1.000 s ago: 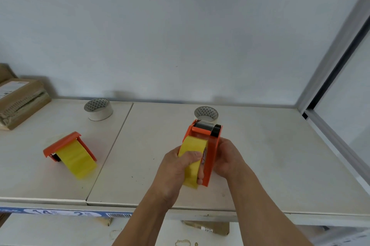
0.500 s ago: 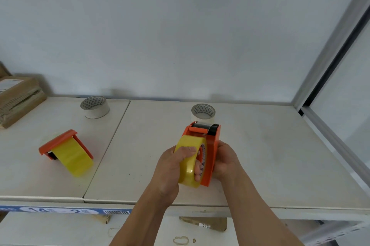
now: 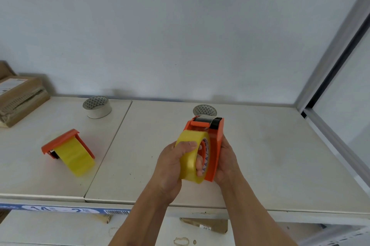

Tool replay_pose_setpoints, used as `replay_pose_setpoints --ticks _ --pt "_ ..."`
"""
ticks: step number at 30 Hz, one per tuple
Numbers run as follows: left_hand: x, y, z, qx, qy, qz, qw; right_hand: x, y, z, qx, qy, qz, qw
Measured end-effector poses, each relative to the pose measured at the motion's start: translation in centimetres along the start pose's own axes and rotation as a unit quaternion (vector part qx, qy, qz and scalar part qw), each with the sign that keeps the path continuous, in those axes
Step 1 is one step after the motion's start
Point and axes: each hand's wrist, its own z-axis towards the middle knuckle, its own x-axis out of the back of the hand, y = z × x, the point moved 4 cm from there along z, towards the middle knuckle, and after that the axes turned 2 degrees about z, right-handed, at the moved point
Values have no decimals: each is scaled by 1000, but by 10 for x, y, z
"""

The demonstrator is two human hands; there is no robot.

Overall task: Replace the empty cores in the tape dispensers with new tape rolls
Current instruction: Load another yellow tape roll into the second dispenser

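An orange tape dispenser [image 3: 217, 141] is held upright above the shelf by my right hand [image 3: 227, 163], which grips its right side. My left hand [image 3: 173, 163] grips a yellow tape roll [image 3: 190, 157] that sits partly in the dispenser, tilted out toward the left. A second orange dispenser [image 3: 60, 141] lies on the shelf at the left with a yellow tape roll [image 3: 77, 160] in it. Two empty white cores stand near the back: one [image 3: 97, 107] at the left, the other [image 3: 204, 110] right behind the held dispenser.
The white shelf board [image 3: 270, 155] has a seam running front to back left of my hands. A cardboard parcel [image 3: 18, 97] lies at the far left. A grey wall rises behind, and a metal frame post [image 3: 328, 73] bounds the right side.
The yellow roll in my left hand has tilted further out from the dispenser's left side, showing the printed inner core. The view has shifted slightly.
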Motion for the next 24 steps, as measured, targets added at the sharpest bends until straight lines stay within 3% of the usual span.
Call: replay_pose_setpoints --ticks 5,10,20,24 --pt "1 0 7 10 26 -39 999 3 6 -1 52 -15 -13 998" --pt "1 -3 12 18 44 -85 995 -4 17 -13 100 22 -37 994" --pt "5 -22 13 -7 48 -186 981 -12 19 -32 95 -34 -21 995" --pt "8 -25 14 -7 129 -134 982 -14 9 -30 113 2 -68 991"
